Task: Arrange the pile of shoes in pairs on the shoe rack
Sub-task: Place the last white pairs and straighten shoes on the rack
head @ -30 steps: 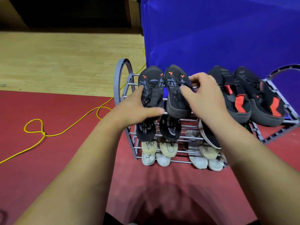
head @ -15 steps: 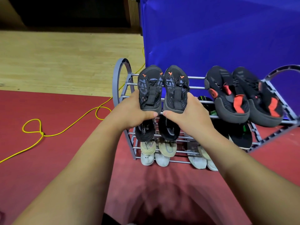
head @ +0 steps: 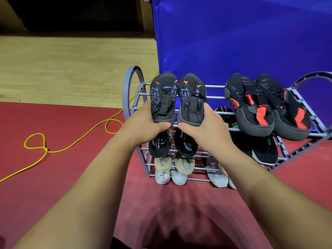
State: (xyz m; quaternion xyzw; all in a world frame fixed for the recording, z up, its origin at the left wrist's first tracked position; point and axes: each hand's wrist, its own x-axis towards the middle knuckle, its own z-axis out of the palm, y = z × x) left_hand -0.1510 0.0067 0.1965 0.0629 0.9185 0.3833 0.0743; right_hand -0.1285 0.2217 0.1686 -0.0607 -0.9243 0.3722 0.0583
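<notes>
left grip (head: 143, 127): left shoe (head: 162, 97) heel | right grip (head: 206, 131): right shoe (head: 192, 99) heel

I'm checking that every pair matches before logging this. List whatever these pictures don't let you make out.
Head view:
- Heels of the left black shoe and right black shoe: covered by the left hand and right hand.
- Green-marked black shoes, second tier: partly hidden by the red-accented pair above.
- Shoe rack, right end: cut off by the frame edge.
</notes>
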